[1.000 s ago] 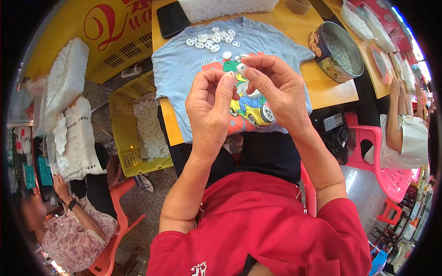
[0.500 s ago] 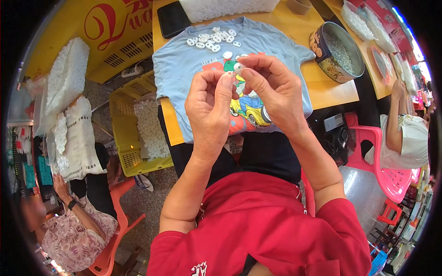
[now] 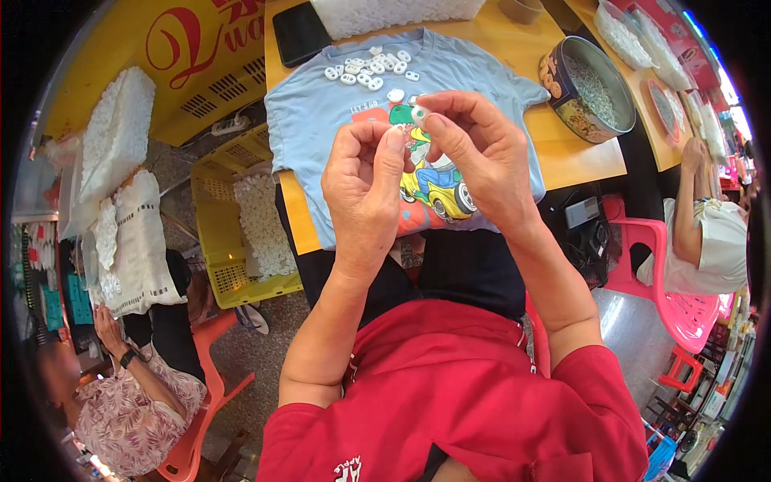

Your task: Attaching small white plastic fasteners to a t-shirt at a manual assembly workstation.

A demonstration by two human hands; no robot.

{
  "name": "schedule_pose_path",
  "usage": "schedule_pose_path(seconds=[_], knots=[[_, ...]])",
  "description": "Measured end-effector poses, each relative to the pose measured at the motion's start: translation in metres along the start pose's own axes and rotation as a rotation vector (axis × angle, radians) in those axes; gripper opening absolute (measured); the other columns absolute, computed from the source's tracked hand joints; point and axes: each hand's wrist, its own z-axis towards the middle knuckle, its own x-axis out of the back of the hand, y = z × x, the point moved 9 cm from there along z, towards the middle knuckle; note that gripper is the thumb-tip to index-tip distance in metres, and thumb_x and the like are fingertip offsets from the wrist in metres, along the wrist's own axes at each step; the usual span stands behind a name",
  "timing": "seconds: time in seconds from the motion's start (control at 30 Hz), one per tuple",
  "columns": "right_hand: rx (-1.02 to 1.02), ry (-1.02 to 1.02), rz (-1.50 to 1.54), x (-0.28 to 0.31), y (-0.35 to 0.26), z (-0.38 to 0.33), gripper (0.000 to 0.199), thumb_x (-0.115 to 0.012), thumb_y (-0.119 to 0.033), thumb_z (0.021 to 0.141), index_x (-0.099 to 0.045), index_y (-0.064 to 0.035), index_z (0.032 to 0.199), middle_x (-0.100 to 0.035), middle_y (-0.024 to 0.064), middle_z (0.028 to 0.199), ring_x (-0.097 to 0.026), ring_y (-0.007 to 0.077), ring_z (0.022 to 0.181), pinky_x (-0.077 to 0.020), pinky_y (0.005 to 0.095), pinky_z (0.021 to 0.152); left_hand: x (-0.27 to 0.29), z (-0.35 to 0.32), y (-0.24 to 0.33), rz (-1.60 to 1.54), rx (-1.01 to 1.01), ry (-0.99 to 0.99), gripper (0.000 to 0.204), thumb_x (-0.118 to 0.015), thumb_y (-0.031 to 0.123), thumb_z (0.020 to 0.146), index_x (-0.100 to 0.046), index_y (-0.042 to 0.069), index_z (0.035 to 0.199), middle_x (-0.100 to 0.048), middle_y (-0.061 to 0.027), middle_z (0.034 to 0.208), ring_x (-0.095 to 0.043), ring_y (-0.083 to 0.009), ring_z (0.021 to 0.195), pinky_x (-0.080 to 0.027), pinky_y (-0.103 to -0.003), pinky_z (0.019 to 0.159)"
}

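My right hand (image 3: pixel 488 161) pinches a small round white plastic piece (image 3: pixel 418 114) with a hole between thumb and forefinger. My left hand (image 3: pixel 363 173) is closed close beside it, thumb against bent forefinger, with a tiny whitish bit at the tips too small to name. Both hands are raised over a light blue T-shirt (image 3: pixel 309 120) with a colourful cartoon print, spread on the table. Toward its neckline lies a loose pile of white two-holed plastic pieces (image 3: pixel 376 83), like cord locks. One more white piece (image 3: pixel 395 95) sits just beyond my fingertips.
Right of the shirt, a round tin (image 3: pixel 572 108) holds many small metallic parts. A black tray (image 3: pixel 299 36) and a container of white pieces (image 3: pixel 393 16) stand at the back. On the left floor is a yellow crate (image 3: pixel 221 249). People sit on both sides.
The white piece in my right hand has turned and shifted slightly to the right, showing its hole more. My left hand has barely moved.
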Motion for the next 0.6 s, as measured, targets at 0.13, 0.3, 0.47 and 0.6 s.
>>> schedule_pose_path(seconds=[0.13,0.3,0.47,0.6], knots=[[-0.008,0.012,0.017,0.002,0.0,0.001,0.024,-0.062,-0.01,0.092,-0.061,0.0041,0.112,-0.065,0.0051,0.094,-0.057,0.0079,0.073,-0.0481,0.0217,0.069,-0.001,-0.001,0.001,-0.005,0.003,-0.006,0.008,-0.058,0.006,0.094,-0.053,0.0,0.098,-0.058,-0.0018,0.086,-0.054,-0.0049,0.073,-0.046,-0.019,0.064],[-0.118,-0.044,0.229,-0.004,0.017,0.002,0.024,-0.061,-0.013,0.093,-0.062,0.0017,0.113,-0.064,0.0044,0.092,-0.057,0.0073,0.072,-0.0507,0.024,0.068,0.001,-0.001,0.001,-0.021,0.007,0.007,0.008,-0.058,0.005,0.094,-0.054,0.001,0.098,-0.058,-0.002,0.088,-0.055,-0.0049,0.075,-0.046,-0.019,0.066],[-0.203,-0.057,0.36,-0.009,0.023,0.0,0.025,-0.06,-0.013,0.094,-0.062,0.0005,0.115,-0.063,0.0039,0.09,-0.057,0.0076,0.073,-0.0518,0.0252,0.068,0.003,0.0,0.001,-0.015,-0.009,0.021,0.008,-0.058,0.005,0.094,-0.054,0.001,0.099,-0.058,-0.0019,0.09,-0.055,-0.0049,0.077,-0.047,-0.02,0.067],[-0.221,-0.064,0.387,-0.01,0.024,-0.001,0.025,-0.06,-0.013,0.094,-0.062,0.0003,0.115,-0.063,0.0038,0.089,-0.057,0.0078,0.073,-0.0518,0.0251,0.068,0.003,-0.001,0.001,-0.031,0.003,0.011,0.008,-0.058,0.005,0.094,-0.054,0.001,0.099,-0.058,-0.0019,0.09,-0.055,-0.0048,0.078,-0.047,-0.02,0.067]])
